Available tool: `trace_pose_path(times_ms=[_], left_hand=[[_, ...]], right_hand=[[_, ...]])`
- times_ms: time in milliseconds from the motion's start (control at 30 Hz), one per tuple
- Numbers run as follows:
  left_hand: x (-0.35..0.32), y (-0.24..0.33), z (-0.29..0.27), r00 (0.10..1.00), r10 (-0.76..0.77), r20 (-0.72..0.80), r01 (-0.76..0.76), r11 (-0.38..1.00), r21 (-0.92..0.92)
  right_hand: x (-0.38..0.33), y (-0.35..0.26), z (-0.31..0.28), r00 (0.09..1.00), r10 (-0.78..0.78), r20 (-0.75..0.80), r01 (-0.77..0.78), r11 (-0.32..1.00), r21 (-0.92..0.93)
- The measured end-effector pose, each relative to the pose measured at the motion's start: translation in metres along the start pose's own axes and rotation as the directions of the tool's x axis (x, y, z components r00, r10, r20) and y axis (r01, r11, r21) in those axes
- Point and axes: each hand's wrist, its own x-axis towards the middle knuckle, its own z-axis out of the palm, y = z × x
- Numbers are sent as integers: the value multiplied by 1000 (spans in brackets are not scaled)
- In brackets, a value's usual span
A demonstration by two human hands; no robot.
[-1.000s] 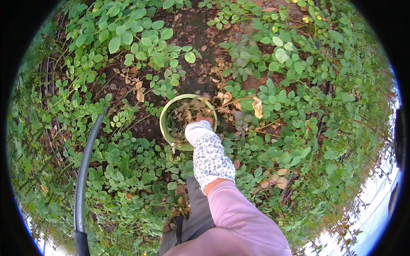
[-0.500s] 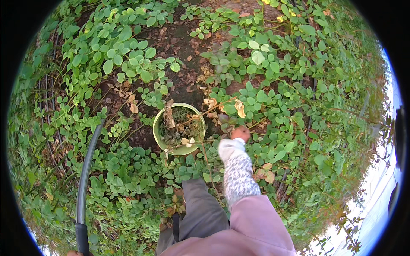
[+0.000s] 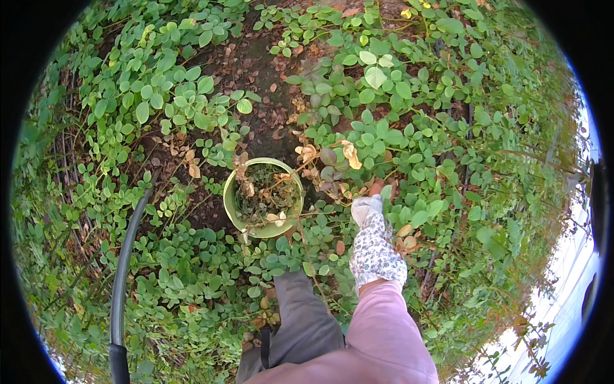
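Note:
My right hand reaches into the low green leaves right of a pale green bucket. Leaves cover most of its fingers, so I cannot tell whether they grip a stem. A white floral sleeve cover covers the forearm below a pink sleeve. Dried plant pieces and wilted stems fill the bucket, some poking over its rim. At the left stands a long grey tool shaft with a black grip; its far end disappears among the leaves. My left hand is out of view.
Leafy plants grow densely on both sides of a dirt strip strewn with dry leaves. A dry brown branch leans beside the bucket. My grey trouser leg is just below it. White sheeting lies at the far right.
My right hand has moved a little right and deeper into the leaves. The left hand, partly seen at the tool's grip before, has dropped out of view.

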Motion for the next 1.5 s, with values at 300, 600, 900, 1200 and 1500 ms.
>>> trace_pose_path(times_ms=[300, 600, 900, 1200, 1500], left_hand=[[8, -11, 18, 963, 250, -96, -228, 953, 199], [50, 46, 19, 880, 396, 261, -374, 918, -131], [43, 50, 29, 967, -172, 189, 227, 917, -327], [50, 73, 33, 903, -379, 204, 430, 779, -456], [45, 79, 31, 839, -481, 254, 534, 640, -552]], right_hand=[[-4, 7, -31, 998, -29, 55, 36, 991, -128], [-49, 67, -93, 947, -81, 310, 201, 904, -378], [-172, -139, -127, 754, -467, 462, 540, 841, -30], [-203, -256, -169, 691, -585, 426, 645, 764, 4], [-306, -250, -98, 696, -388, 604, 124, 894, 430]])
